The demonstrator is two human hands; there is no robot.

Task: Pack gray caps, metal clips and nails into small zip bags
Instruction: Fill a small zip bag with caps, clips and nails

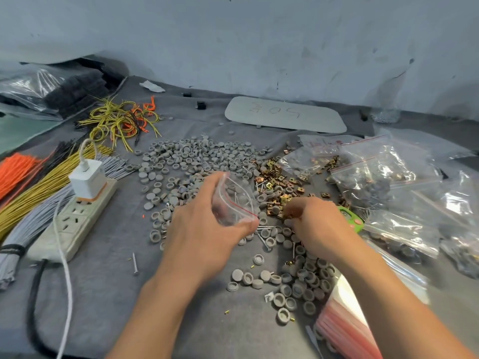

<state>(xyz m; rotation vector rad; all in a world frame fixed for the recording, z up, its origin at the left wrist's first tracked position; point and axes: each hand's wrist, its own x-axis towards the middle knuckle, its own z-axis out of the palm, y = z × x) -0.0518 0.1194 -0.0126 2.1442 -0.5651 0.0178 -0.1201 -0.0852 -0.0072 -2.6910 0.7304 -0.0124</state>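
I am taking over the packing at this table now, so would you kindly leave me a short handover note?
Left hand holds a small zip bag above the gray caps; its contents are unclear.
Right hand is curled down at the metal clips; whether it grips any is hidden.
The caps lie heaped around the hands, nails loose among them.
Done: filled bags lie at right.
Left: finish this bag, then the stack of empty bags at lower right.
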